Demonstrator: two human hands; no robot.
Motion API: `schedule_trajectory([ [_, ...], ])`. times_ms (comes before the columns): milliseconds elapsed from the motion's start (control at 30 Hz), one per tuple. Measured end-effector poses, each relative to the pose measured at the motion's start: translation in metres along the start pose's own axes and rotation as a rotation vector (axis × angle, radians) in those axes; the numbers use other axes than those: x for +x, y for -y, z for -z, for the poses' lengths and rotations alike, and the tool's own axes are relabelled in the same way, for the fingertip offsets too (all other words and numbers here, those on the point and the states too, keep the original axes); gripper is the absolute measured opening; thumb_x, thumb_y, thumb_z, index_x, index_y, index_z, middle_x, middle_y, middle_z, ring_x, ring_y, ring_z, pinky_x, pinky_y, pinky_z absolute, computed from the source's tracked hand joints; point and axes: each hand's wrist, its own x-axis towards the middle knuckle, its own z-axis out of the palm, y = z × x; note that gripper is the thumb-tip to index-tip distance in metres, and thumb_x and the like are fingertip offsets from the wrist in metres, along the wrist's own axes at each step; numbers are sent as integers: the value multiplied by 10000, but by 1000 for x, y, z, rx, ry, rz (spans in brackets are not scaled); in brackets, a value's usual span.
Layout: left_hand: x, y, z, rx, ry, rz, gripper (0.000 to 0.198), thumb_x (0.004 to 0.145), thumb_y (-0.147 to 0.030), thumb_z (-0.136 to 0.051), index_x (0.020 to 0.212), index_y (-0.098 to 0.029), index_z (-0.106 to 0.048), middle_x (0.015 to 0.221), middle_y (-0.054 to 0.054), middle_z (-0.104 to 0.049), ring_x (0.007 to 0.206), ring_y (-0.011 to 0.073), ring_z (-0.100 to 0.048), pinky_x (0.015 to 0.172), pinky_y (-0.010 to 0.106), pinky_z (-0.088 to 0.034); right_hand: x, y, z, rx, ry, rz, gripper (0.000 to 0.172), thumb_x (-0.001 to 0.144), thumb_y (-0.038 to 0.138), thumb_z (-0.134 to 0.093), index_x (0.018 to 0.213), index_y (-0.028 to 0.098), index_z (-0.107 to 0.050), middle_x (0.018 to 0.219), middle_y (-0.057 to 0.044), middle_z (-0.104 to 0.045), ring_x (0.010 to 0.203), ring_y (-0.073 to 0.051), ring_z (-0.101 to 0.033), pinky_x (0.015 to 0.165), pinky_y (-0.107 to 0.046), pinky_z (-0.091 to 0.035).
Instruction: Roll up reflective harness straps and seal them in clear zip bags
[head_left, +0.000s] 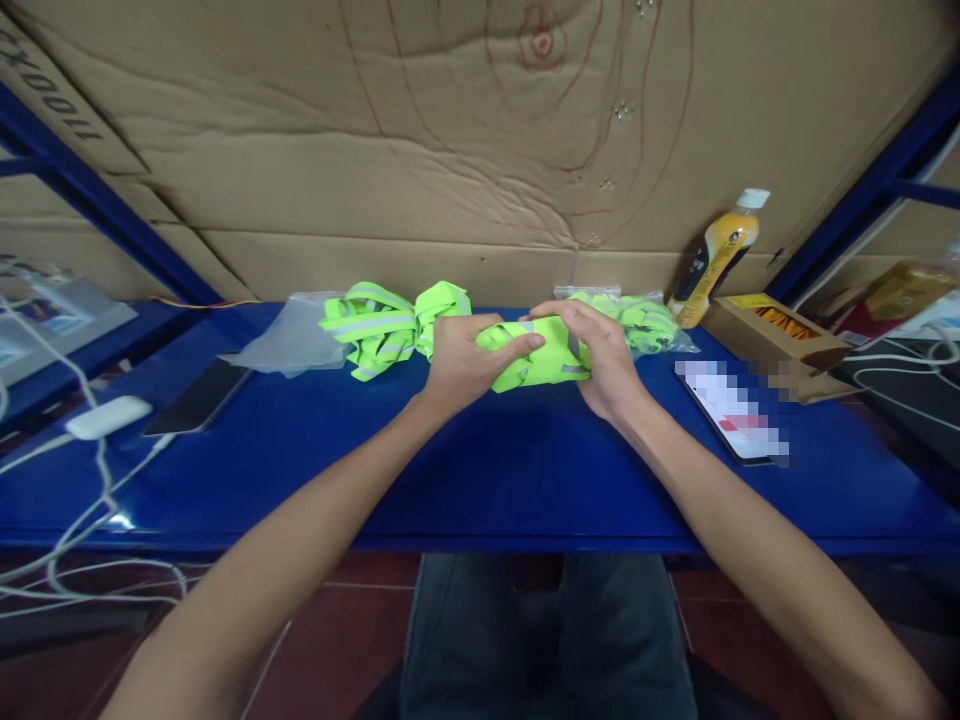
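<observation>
Both my hands grip a rolled-up neon yellow-green vest (pixel 534 358) with grey reflective strips, held just above the blue table (pixel 480 470). My left hand (pixel 461 358) wraps its left end, thumb lying across the top. My right hand (pixel 600 355) closes over its right end. A loose heap of similar neon vests (pixel 379 325) lies on the table just left of my left hand. Behind my right hand rests a clear bag holding more neon vests (pixel 645 320).
An empty clear plastic bag (pixel 289 335) and a dark phone (pixel 199 397) lie at left, with a white charger (pixel 105 417) and cables. At right are a phone with a lit screen (pixel 739 412), a cardboard box (pixel 772 330) and a yellow drink bottle (pixel 716 255). Cardboard lines the back wall.
</observation>
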Motion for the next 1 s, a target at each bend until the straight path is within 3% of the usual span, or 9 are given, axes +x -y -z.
schedule_trajectory([
  [100,-4,0,-5,55,-56,14,695,939,-754,-622,531,-198,-533,498,-24,-412,527,123,-356,563,319,-315,-3,-6,-10,-130,-105,85,329,915,593,-756,958,267,-760,1054,-17,-780,1085,-236,-698,1030,-393,-537],
  [267,-8,-3,-13,40,-141,144,715,1119,-620,-312,652,-215,-671,642,30,-668,655,181,-608,700,347,-454,-15,-14,-25,-246,-114,110,335,935,575,-740,956,240,-737,980,-29,-747,957,-219,-671,929,-373,-523],
  [433,-10,-3,-10,100,-165,59,751,1118,-665,-203,866,-212,-746,755,59,-700,731,206,-638,750,373,-454,-17,-14,-25,-142,17,42,516,739,637,-891,1044,253,-730,1066,-23,-747,974,-220,-658,888,-361,-528],
  [567,-13,-3,-7,38,-193,80,861,1096,-703,-59,1000,-218,-763,758,59,-679,745,210,-645,777,379,-464,-11,-15,-20,-97,115,33,656,564,514,-1013,1111,270,-748,1139,-15,-743,1069,-241,-651,985,-392,-514],
  [667,-12,-4,-5,-20,-138,105,804,1106,-696,-108,1057,-227,-759,787,60,-697,788,217,-661,826,386,-481,-10,-21,-15,-16,120,-68,602,566,436,-1017,1092,281,-768,1088,-3,-728,997,-218,-645,923,-392,-538],
  [767,-4,1,-5,-102,-91,152,623,1098,-690,-317,1055,-225,-730,859,61,-723,867,227,-687,857,383,-507,-9,-26,-10,103,76,-198,573,562,427,-1009,1064,291,-769,1045,6,-710,905,-192,-638,804,-360,-564],
  [867,5,8,-7,-303,-76,338,545,1017,-717,-507,929,-214,-698,867,66,-732,855,233,-703,768,358,-541,-6,-27,-5,175,0,-247,601,545,437,-1012,1072,296,-759,993,16,-696,851,-174,-637,763,-339,-579],
  [1000,7,8,-11,-662,149,584,548,942,-745,-577,899,-207,-668,812,78,-742,798,250,-731,668,347,-567,-1,-25,5,179,-74,-219,623,532,450,-1016,1076,294,-755,995,18,-694,832,-159,-633,746,-316,-582],
])
